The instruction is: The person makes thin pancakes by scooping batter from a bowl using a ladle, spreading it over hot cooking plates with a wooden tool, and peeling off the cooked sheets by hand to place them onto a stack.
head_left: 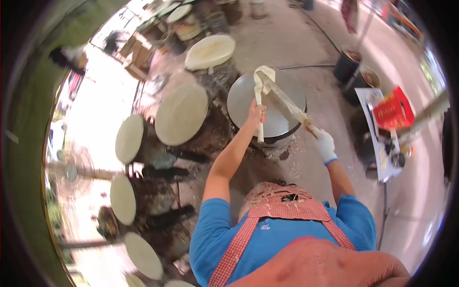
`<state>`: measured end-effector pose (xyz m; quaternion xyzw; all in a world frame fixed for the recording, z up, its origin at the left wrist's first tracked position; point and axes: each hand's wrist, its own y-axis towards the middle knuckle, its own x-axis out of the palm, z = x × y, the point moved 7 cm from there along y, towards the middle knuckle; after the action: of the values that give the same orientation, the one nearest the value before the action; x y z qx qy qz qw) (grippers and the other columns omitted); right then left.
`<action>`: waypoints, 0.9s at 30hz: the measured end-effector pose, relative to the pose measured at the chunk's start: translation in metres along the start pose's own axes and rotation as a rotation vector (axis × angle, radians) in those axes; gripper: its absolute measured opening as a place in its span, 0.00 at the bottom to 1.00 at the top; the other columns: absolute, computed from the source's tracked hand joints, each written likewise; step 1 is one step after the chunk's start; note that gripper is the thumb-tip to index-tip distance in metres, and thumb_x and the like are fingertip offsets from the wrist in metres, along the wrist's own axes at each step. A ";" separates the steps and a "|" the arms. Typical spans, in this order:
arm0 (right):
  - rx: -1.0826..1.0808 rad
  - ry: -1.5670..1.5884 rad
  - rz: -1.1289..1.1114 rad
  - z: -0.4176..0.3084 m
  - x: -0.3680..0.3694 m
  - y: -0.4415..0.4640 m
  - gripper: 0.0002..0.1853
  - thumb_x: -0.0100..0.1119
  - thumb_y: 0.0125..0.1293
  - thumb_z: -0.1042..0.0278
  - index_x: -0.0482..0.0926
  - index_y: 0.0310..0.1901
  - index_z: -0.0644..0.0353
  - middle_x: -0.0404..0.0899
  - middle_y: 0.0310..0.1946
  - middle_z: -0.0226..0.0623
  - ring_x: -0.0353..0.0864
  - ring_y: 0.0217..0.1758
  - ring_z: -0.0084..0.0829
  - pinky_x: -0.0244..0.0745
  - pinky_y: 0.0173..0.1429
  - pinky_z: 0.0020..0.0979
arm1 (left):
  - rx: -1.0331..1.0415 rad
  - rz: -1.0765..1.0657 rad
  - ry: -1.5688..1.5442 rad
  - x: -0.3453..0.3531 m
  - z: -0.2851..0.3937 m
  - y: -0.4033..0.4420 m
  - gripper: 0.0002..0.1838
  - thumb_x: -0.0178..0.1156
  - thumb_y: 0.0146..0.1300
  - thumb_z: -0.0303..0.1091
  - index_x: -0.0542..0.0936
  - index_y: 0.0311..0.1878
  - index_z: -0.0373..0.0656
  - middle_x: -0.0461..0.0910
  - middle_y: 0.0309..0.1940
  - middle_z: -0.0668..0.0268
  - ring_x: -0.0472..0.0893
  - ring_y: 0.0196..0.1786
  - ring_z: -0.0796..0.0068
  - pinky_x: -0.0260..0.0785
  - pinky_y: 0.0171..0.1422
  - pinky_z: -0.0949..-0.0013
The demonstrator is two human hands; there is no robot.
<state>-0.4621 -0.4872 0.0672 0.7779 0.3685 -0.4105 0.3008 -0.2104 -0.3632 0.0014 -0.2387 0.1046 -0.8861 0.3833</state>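
My bare left hand (257, 114) is wrapped round a thin pale stick (259, 98) that stands over a round metal drum top (241, 98). A white glove covers my right hand (325, 146), which is closed round the handle end of a long, flat wooden paddle (287, 103). The paddle slants up and left across the drum, and its far end meets the top of the stick. Pale, soft-looking material (266, 72) hangs there, around both tips.
Several round pale discs, one large (181, 115), line the left side on dark supports. Another disc (210, 51) lies beyond them. At the right are a dark bucket (347, 64) and a white board (382, 162) with a red bag (393, 111).
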 end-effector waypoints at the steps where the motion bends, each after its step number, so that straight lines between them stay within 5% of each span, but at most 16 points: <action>1: 0.127 -0.108 -0.084 -0.007 0.011 0.004 0.15 0.52 0.58 0.62 0.76 0.49 0.47 0.78 0.34 0.44 0.76 0.38 0.47 0.71 0.41 0.39 | -0.018 -0.045 0.036 0.001 -0.008 0.015 0.24 0.50 0.56 0.27 0.60 0.57 0.56 0.61 0.15 0.71 0.58 0.08 0.79 0.50 0.09 0.73; 3: 0.193 -0.147 -0.046 0.015 0.040 0.002 0.15 0.53 0.57 0.61 0.77 0.47 0.49 0.78 0.31 0.44 0.77 0.35 0.45 0.71 0.39 0.39 | 0.219 0.168 0.380 -0.024 -0.019 0.044 0.32 0.48 0.53 0.25 0.55 0.64 0.49 0.68 0.17 0.64 0.69 0.13 0.71 0.61 0.15 0.66; 4: 0.201 -0.198 -0.029 0.022 0.049 0.006 0.15 0.54 0.56 0.60 0.78 0.45 0.51 0.78 0.29 0.43 0.78 0.33 0.43 0.70 0.37 0.38 | 0.830 0.469 0.965 -0.050 -0.025 0.069 0.37 0.48 0.53 0.26 0.50 0.68 0.49 0.73 0.22 0.58 0.76 0.24 0.61 0.68 0.28 0.58; 5: 0.202 -0.200 -0.008 0.018 0.043 0.013 0.15 0.54 0.56 0.60 0.78 0.45 0.51 0.78 0.29 0.43 0.78 0.33 0.43 0.70 0.37 0.38 | 0.850 0.461 0.962 -0.048 -0.003 0.061 0.37 0.48 0.53 0.26 0.50 0.68 0.49 0.73 0.22 0.58 0.76 0.24 0.61 0.68 0.28 0.58; 8: 0.730 0.647 -0.017 0.013 0.023 -0.011 0.16 0.56 0.54 0.62 0.80 0.43 0.60 0.79 0.24 0.44 0.79 0.28 0.31 0.69 0.33 0.35 | 0.443 0.368 1.198 -0.051 0.032 0.023 0.36 0.49 0.53 0.26 0.52 0.68 0.51 0.75 0.28 0.55 0.77 0.32 0.55 0.67 0.38 0.55; 11: 0.626 0.874 0.190 -0.004 0.071 0.010 0.16 0.57 0.55 0.62 0.79 0.44 0.61 0.79 0.24 0.45 0.78 0.27 0.30 0.70 0.33 0.37 | 0.397 0.421 1.443 -0.046 0.045 0.021 0.35 0.49 0.54 0.27 0.53 0.67 0.50 0.76 0.32 0.55 0.76 0.31 0.51 0.67 0.37 0.55; 13: 0.455 0.681 0.133 0.009 0.098 0.025 0.17 0.57 0.55 0.61 0.79 0.44 0.60 0.78 0.23 0.46 0.78 0.26 0.30 0.69 0.30 0.38 | 0.489 0.337 1.243 -0.042 0.069 0.021 0.35 0.48 0.55 0.26 0.51 0.68 0.50 0.75 0.44 0.51 0.76 0.40 0.48 0.67 0.44 0.56; 15: 0.371 -0.042 0.092 0.009 0.082 0.035 0.17 0.56 0.54 0.59 0.79 0.43 0.60 0.79 0.26 0.48 0.79 0.29 0.31 0.70 0.34 0.36 | 0.717 0.387 1.071 -0.045 0.104 0.012 0.34 0.49 0.56 0.27 0.52 0.68 0.49 0.71 0.50 0.50 0.74 0.46 0.49 0.66 0.49 0.58; 17: 0.447 0.000 0.109 0.010 0.085 0.042 0.16 0.54 0.55 0.57 0.81 0.40 0.58 0.79 0.30 0.51 0.80 0.35 0.37 0.71 0.39 0.36 | 0.917 0.405 0.880 -0.056 0.123 -0.008 0.34 0.49 0.57 0.29 0.52 0.67 0.49 0.67 0.56 0.50 0.72 0.52 0.50 0.65 0.53 0.60; 19: 0.452 0.825 0.260 0.000 0.121 0.056 0.15 0.51 0.56 0.56 0.81 0.37 0.54 0.78 0.32 0.53 0.78 0.39 0.45 0.71 0.43 0.37 | 0.770 0.274 0.863 -0.081 0.115 -0.028 0.33 0.51 0.58 0.31 0.54 0.67 0.47 0.58 0.64 0.54 0.67 0.60 0.54 0.61 0.59 0.65; 21: 0.487 0.693 0.166 -0.033 0.137 0.085 0.15 0.51 0.56 0.55 0.81 0.39 0.54 0.78 0.33 0.51 0.78 0.39 0.47 0.72 0.43 0.38 | 0.596 0.272 0.930 -0.112 0.067 -0.047 0.36 0.54 0.55 0.28 0.53 0.67 0.45 0.63 0.62 0.57 0.66 0.62 0.62 0.56 0.62 0.69; 22: 0.508 0.682 0.194 -0.020 0.124 0.090 0.15 0.51 0.56 0.55 0.81 0.39 0.54 0.78 0.33 0.51 0.78 0.39 0.47 0.72 0.43 0.38 | 0.660 0.226 0.965 -0.127 0.036 -0.057 0.32 0.51 0.58 0.30 0.55 0.66 0.46 0.65 0.59 0.57 0.74 0.52 0.60 0.66 0.51 0.68; 24: 0.204 0.180 0.208 -0.026 0.097 0.103 0.16 0.54 0.57 0.59 0.80 0.41 0.59 0.81 0.30 0.40 0.79 0.35 0.29 0.73 0.41 0.29 | 0.399 0.093 0.404 -0.148 -0.012 -0.116 0.27 0.50 0.62 0.35 0.59 0.66 0.48 0.70 0.30 0.72 0.62 0.19 0.88 0.54 0.17 0.83; 25: 0.279 0.217 0.224 -0.021 0.067 0.080 0.15 0.54 0.58 0.59 0.80 0.42 0.60 0.81 0.29 0.35 0.79 0.35 0.29 0.73 0.40 0.31 | 0.100 0.180 0.127 -0.153 -0.026 -0.148 0.23 0.45 0.65 0.39 0.63 0.63 0.50 0.67 0.23 0.73 0.61 0.15 0.87 0.53 0.14 0.82; 26: 0.456 0.562 0.154 -0.009 0.066 0.058 0.16 0.53 0.59 0.59 0.80 0.43 0.60 0.81 0.30 0.36 0.79 0.35 0.31 0.73 0.39 0.32 | -0.159 0.340 -0.190 -0.157 -0.040 -0.191 0.20 0.41 0.68 0.44 0.66 0.60 0.51 0.63 0.16 0.74 0.60 0.11 0.85 0.52 0.12 0.81; 27: 0.329 1.444 0.089 -0.001 0.122 0.075 0.16 0.55 0.58 0.61 0.79 0.44 0.62 0.80 0.31 0.35 0.77 0.33 0.29 0.72 0.37 0.30 | -0.056 0.328 -0.084 -0.171 -0.055 -0.215 0.18 0.46 0.65 0.37 0.65 0.58 0.53 0.62 0.14 0.73 0.59 0.09 0.83 0.51 0.10 0.78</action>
<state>-0.3526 -0.4870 -0.0249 0.9034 0.3766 0.1660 -0.1205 -0.2718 -0.0909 -0.0252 -0.2660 0.1505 -0.7976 0.5200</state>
